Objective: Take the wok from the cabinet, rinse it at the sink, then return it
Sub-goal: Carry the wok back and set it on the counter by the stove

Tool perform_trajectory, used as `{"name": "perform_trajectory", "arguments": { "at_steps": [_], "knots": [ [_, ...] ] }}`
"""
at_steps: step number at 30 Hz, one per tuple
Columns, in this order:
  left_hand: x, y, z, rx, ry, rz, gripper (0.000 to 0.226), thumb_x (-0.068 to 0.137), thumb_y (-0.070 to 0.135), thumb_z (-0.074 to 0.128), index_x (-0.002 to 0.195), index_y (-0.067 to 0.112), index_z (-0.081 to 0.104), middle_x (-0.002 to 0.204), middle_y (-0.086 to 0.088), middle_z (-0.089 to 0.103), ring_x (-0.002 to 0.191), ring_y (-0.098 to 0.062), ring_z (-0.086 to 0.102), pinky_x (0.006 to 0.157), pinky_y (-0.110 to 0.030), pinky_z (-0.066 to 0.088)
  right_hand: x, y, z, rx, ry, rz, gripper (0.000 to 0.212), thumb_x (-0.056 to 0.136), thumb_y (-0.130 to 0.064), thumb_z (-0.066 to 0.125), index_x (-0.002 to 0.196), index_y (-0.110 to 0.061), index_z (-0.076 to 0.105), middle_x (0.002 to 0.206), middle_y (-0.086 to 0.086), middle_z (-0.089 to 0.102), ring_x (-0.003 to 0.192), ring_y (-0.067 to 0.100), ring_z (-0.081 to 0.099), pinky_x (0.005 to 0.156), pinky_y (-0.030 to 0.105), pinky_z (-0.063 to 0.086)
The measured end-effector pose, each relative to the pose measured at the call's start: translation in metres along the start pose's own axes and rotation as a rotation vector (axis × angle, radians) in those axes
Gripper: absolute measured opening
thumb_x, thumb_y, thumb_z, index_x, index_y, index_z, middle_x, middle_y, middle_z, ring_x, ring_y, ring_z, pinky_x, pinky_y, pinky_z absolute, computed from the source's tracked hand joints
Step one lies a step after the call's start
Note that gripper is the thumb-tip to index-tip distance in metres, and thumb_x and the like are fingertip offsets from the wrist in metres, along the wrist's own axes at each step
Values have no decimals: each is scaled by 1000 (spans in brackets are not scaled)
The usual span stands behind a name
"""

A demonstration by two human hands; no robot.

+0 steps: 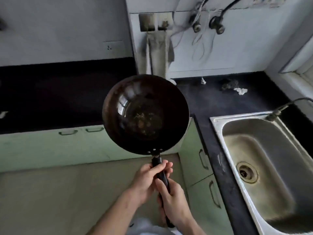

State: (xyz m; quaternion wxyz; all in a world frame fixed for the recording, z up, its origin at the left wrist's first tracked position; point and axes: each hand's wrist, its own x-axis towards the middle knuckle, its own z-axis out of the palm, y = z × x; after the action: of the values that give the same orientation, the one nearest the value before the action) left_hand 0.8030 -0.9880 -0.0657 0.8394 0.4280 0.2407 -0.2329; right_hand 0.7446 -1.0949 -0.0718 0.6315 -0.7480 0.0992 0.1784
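A dark round wok [145, 114] with a long black handle is held up in the air in front of the green cabinets [50, 146], its bowl facing me with some brownish residue in the middle. My left hand [149, 178] grips the upper part of the handle. My right hand [172, 202] grips the handle lower down. The steel sink [264, 167] lies to the right, set in the black counter, and it is dry-looking with an open drain. The wok is left of the sink, not over it.
A black countertop [199, 99] runs along the back and right. Crumpled paper scraps [240, 90] lie behind the sink. A cloth [157, 53] hangs on the wall behind the wok. A faucet base [272, 116] stands at the sink's far rim. Cabinet doors with handles [202, 158] face the floor.
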Motion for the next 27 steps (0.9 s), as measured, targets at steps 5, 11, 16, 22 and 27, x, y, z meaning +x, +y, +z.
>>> {"name": "perform_trajectory", "arguments": {
  "at_steps": [5, 11, 16, 22, 27],
  "knots": [
    [-55, 27, -89, -123, 75, 105, 17, 89, -2, 58, 106, -4, 61, 100, -18, 71, 79, -22, 69, 67, -28, 56, -18, -13, 85, -52, -207, -7, 31, 102, -23, 52, 75, -10, 52, 49, -1, 51, 41, 14, 42, 42, 30, 34],
    [-116, 43, -200, -110, 205, 214, 12, 92, 2, 59, 103, 0, 64, 96, -13, 71, 78, -20, 65, 73, -32, 51, -45, -21, 198, -72, -385, 45, 33, 105, -24, 46, 79, -3, 49, 51, 5, 49, 34, 20, 41, 36, 24, 32],
    [-161, 54, -280, -194, 306, 266, 11, 90, 3, 63, 100, 2, 66, 91, -11, 71, 78, -19, 67, 74, -30, 53, -65, -27, 283, -117, -505, 70, 38, 106, -23, 45, 83, 7, 49, 51, 6, 49, 32, 18, 41, 34, 25, 32],
    [-205, 67, -349, -336, 379, 362, 17, 91, 2, 61, 107, -2, 63, 91, -12, 69, 81, -21, 65, 77, -32, 52, -73, -38, 357, -270, -661, 45, 36, 105, -24, 46, 88, 7, 52, 53, 6, 52, 34, 19, 43, 34, 26, 35],
    [-232, 77, -402, -418, 491, 454, 15, 89, 7, 64, 103, 1, 66, 92, -13, 69, 81, -21, 66, 79, -37, 45, -70, -48, 417, -368, -820, 31, 30, 105, -22, 46, 85, -2, 54, 51, 4, 52, 35, 21, 43, 36, 29, 35]
  ]
}}
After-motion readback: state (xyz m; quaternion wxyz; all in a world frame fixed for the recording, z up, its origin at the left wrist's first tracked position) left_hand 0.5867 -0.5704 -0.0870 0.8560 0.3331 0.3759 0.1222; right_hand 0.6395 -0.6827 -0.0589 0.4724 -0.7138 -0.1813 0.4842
